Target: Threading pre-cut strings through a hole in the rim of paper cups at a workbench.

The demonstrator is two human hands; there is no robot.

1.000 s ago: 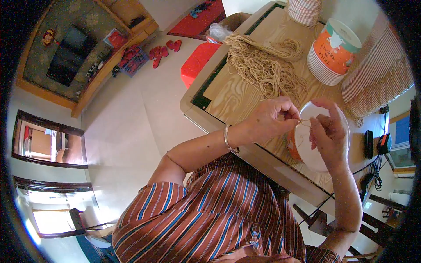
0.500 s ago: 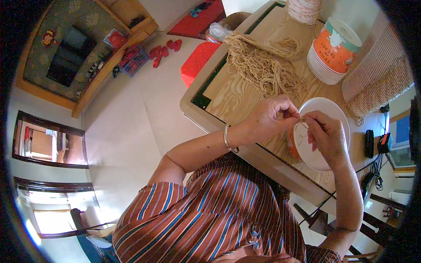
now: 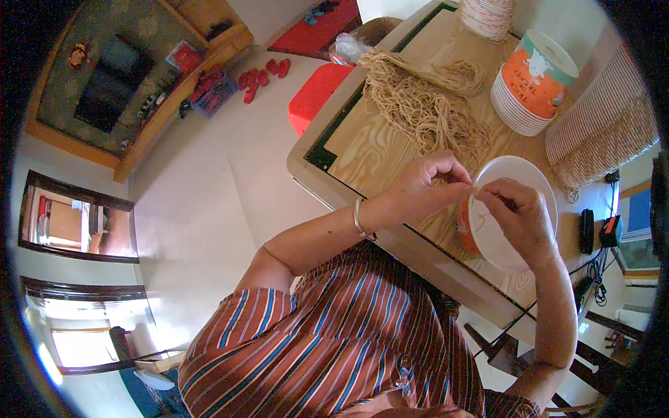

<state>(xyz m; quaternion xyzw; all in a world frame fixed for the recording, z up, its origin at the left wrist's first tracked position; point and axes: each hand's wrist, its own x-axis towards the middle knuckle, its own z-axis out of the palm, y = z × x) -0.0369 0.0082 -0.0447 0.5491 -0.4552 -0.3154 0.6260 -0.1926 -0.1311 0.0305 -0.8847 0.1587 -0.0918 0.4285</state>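
Observation:
My left hand [image 3: 433, 184] and my right hand [image 3: 519, 212] meet over the near side of the table, thumbs and fingertips pinched together on a thin piece of twine [image 3: 481, 221]. A short, curled bit of it shows against the white inside of a paper tub [image 3: 536, 182] directly below. Orange print covers the tub's outer wall. Just beyond my left hand lies a loose heap of tan twine [image 3: 421, 101]. Exactly how the strands cross between my fingertips is too small to make out.
A stack of orange and green paper tubs [image 3: 533, 80] stands farther back. Bundles of striped cord [image 3: 599, 115] lean at the right, and another striped roll [image 3: 488, 19] sits at the far edge. Black adapters [image 3: 610, 228] with cables lie right. A red stool [image 3: 312, 101] stands left of the table.
My right fingers have closed in a little toward my left fingertips and turned slightly. The short bit of twine hangs differently over the tub; the rest stays put.

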